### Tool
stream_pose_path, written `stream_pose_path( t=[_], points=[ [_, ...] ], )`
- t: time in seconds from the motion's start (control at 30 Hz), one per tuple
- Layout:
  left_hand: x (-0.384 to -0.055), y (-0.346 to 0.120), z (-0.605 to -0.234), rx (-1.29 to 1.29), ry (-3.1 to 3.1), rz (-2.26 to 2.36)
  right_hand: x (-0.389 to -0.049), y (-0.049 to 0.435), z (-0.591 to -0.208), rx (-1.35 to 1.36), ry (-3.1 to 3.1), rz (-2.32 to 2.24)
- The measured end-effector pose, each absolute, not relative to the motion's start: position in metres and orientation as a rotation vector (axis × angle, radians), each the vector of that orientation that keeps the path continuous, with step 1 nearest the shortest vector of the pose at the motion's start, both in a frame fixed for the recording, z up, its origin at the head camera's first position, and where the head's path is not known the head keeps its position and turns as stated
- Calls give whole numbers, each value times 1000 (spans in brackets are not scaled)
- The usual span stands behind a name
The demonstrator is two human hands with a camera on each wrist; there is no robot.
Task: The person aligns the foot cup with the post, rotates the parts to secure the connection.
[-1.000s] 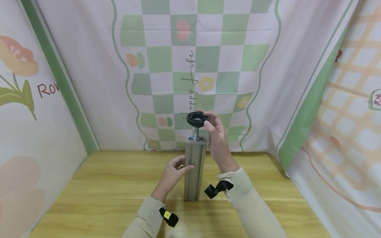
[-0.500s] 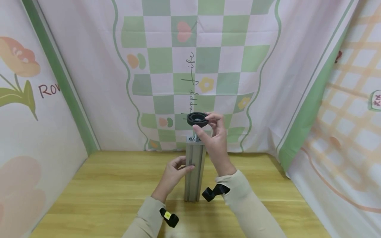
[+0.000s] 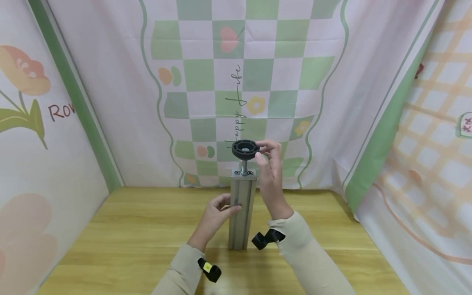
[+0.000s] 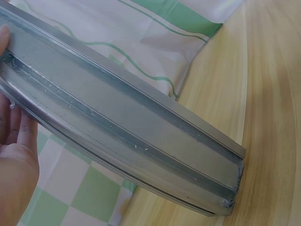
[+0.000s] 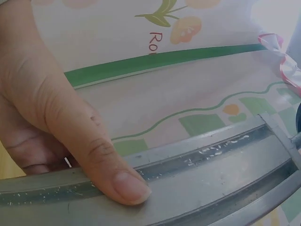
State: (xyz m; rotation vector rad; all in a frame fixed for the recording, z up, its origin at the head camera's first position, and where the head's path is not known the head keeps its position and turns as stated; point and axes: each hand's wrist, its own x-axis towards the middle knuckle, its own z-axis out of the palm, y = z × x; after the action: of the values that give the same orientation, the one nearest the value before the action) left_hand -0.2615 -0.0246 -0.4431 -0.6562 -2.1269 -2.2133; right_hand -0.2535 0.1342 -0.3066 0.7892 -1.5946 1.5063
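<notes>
An aluminium profile (image 3: 241, 209) stands upright on the table, a metal plate with two screws on its top end. From the plate rises a threaded stud (image 3: 243, 166) bearing a black levelling foot (image 3: 245, 149), ribbed side up. My left hand (image 3: 215, 211) grips the profile at mid-height from the left, thumb across its front. The right wrist view shows that thumb (image 5: 115, 174) on the grooved face; the left wrist view shows the hand partly, at its left edge. At the foot's right rim, my right hand (image 3: 271, 176) has bent fingers and thumb; some fingertips are hidden.
The wooden table (image 3: 147, 229) carries the profile. A checkered curtain (image 3: 258, 73) hangs close behind it, with printed cloths at the left (image 3: 22, 164) and right (image 3: 435, 164). Black wrist cameras hang below both hands, near the profile. White flecks lie in its grooves.
My right thumb swung left across the front of the levelling foot, then back to its right rim, the fingers shifting around the edge. My left hand and the profile have stayed still.
</notes>
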Motion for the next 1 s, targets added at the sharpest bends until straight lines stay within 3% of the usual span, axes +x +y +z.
stream_pose_path(
  t=[0.3, 0.57, 1.0],
  points=[
    [-263, -25, -444, -662, -2111, -2215, -258, 145, -300, 840, -1681, 1581],
    [-265, -24, -446, -654, -2121, -2207, -262, 156, -288, 1120, -1823, 1872],
    [-263, -25, -445, -664, -2113, -2215, -262, 160, -292, 979, -1822, 1969]
  ],
)
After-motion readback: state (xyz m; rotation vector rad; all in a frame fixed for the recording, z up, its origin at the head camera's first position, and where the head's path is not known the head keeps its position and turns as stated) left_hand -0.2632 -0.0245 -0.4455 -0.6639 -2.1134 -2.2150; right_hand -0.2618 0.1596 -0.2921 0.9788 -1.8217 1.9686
